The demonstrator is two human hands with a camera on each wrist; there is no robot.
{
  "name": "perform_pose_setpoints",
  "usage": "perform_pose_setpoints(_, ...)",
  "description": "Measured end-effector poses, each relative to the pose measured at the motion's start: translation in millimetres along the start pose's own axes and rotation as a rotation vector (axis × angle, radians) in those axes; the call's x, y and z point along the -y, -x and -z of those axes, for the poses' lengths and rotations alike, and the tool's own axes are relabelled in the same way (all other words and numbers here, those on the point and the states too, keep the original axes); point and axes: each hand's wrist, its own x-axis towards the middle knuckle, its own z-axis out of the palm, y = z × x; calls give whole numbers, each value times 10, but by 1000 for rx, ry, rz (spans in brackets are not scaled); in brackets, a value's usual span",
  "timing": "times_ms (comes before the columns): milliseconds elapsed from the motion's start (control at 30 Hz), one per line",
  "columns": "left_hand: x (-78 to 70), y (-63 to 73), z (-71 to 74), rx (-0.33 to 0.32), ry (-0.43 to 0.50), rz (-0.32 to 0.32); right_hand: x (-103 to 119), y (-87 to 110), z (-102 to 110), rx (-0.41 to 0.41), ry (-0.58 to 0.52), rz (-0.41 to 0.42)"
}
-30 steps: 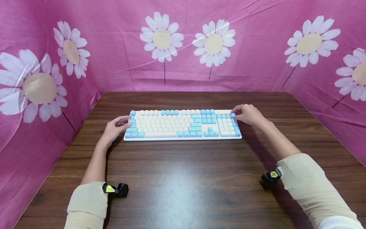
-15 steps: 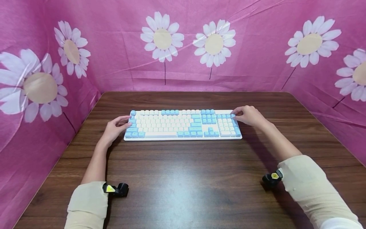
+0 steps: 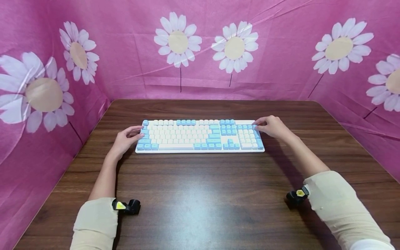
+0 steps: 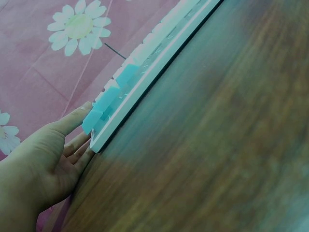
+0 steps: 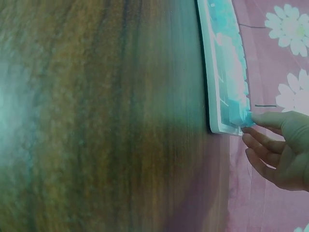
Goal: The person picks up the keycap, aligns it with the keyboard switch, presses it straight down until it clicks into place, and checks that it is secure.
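A full-size keyboard point(image 3: 179, 136) with white and light blue keys lies on the wooden table, its long side facing me. At its left end my left hand point(image 3: 122, 141) grips the edge, thumb over the blue keys. The left wrist view shows this hand point(image 4: 41, 166) with its other fingers against the side of the keyboard point(image 4: 158, 72). My right hand point(image 3: 273, 126) pinches the far right corner. In the right wrist view, the thumb of that hand point(image 5: 289, 152) lies on a blue corner key of the keyboard point(image 5: 227, 82), and the other fingers curl at its end.
The dark wood table point(image 3: 200, 187) runs in front of the keyboard and to both sides. A pink cloth point(image 3: 206, 83) with large white daisies hangs behind and at the sides. Black wrist cameras point(image 3: 126, 207) sit at both beige sleeves point(image 3: 340, 201).
Hardly anything differs. The right hand shifts very slightly on the keyboard's corner; the keyboard and the left hand stay in place.
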Motion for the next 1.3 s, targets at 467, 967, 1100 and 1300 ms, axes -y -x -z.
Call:
perform_pose_setpoints(467, -5, 4, 0, -1, -9, 1, -135, -14, -25, 30, -154, -27)
perform_pose_setpoints(967, -4, -3, -4, 4, -9, 1, -178, -18, -81, 36, -327, -61)
perform_pose_setpoints(1100, -13, -3, 1, 7, -7, 2, -168, -19, -85, 36, -341, -64)
perform_pose_setpoints(1300, -14, 7, 8, 6, -14, 7, -145, -33, -108, 28, -382, -111)
